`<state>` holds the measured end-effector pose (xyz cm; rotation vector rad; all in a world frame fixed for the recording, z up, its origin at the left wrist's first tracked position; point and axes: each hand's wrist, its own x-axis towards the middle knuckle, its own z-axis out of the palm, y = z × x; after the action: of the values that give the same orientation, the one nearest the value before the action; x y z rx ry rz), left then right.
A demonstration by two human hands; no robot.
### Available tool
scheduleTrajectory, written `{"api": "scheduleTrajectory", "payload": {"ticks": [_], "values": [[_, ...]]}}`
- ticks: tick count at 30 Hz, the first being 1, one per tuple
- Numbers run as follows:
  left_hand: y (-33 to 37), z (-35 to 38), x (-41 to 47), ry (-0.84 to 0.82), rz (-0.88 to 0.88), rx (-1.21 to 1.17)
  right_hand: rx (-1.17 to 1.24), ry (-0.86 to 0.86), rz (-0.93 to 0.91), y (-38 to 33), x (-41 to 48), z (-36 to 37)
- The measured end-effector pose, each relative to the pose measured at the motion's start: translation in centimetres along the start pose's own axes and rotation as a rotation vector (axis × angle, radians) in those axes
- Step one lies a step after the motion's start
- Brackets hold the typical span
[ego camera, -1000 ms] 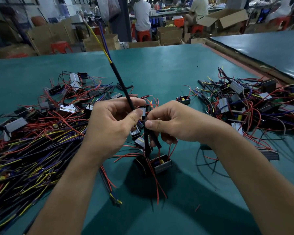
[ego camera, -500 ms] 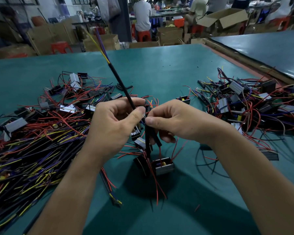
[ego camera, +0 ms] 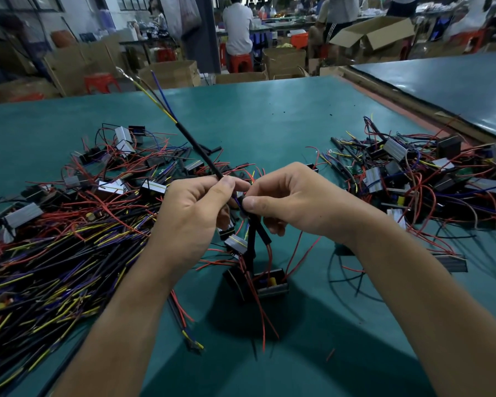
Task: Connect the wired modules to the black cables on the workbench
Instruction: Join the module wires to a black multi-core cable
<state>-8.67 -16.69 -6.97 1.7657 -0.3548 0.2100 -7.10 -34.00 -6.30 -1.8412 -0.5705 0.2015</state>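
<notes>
My left hand [ego camera: 195, 222] pinches a black cable [ego camera: 196, 149] that slants up and away to the left, with yellow and blue wires fanning from its far end. My right hand [ego camera: 292, 202] pinches black sleeved leads [ego camera: 254, 239] right beside the left thumb, so the two hands meet fingertip to fingertip. From those leads a wired module [ego camera: 269, 283], a small black box with red wires, hangs just above the green workbench [ego camera: 269, 116]. Where cable and leads meet is hidden by my fingers.
A big heap of black cables [ego camera: 49, 267] with yellow and purple wires lies at the left, with loose modules [ego camera: 23, 214] behind it. Another pile of wired modules [ego camera: 413, 173] lies at the right. A second table [ego camera: 441, 81] and seated people are beyond.
The cable's far end has tipped lower and leftward. My hands have closed together until thumbs touch, and the hanging module has swung slightly.
</notes>
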Motion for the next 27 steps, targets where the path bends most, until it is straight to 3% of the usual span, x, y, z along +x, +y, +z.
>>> {"api": "scheduleTrajectory", "payload": {"ticks": [12, 14, 17, 21, 27], "values": [[0.8, 0.5, -0.4, -0.047, -0.008, 0.094, 0.015, 0.060, -0.074, 0.2, 0.2, 0.2], [0.9, 0.7, 0.6, -0.060, -0.167, 0.075, 0.018, 0.083, -0.043, 0.1, 0.3, -0.2], [0.8, 0.5, 1.1, -0.272, -0.504, 0.168, 0.038, 0.106, -0.011, 0.0, 0.3, -0.6], [0.6, 0.3, -0.5, -0.285, -0.337, 0.179, 0.073, 0.119, 0.006, 0.0, 0.2, -0.9], [-0.1, 0.1, -0.5, -0.303, -0.267, 0.037, 0.076, 0.090, 0.006, -0.1, -0.1, -1.4]]}}
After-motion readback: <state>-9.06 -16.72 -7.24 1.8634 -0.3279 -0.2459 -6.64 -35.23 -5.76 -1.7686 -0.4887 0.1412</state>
